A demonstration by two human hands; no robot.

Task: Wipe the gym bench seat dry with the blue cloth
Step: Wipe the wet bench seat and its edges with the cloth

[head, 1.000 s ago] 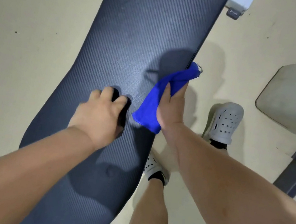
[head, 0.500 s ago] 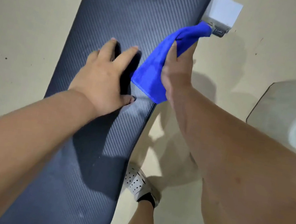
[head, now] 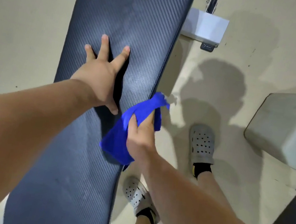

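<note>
The gym bench seat is a long dark pad with a ribbed, woven-look surface, running from the top of the head view down to the bottom left. My left hand lies flat on the pad's middle with fingers spread. My right hand grips the blue cloth at the pad's right edge; the cloth bunches above my thumb and hangs partly over the side.
A white bench foot with a black wheel sits on the beige floor right of the pad. My feet in grey perforated clogs stand beside the bench. A pale block and a dark bar lie at right.
My right hand has drawn the cloth back along the pad's right edge, away from the white foot. My left hand has spread its fingers wider and stays on the pad. The view shifted.
</note>
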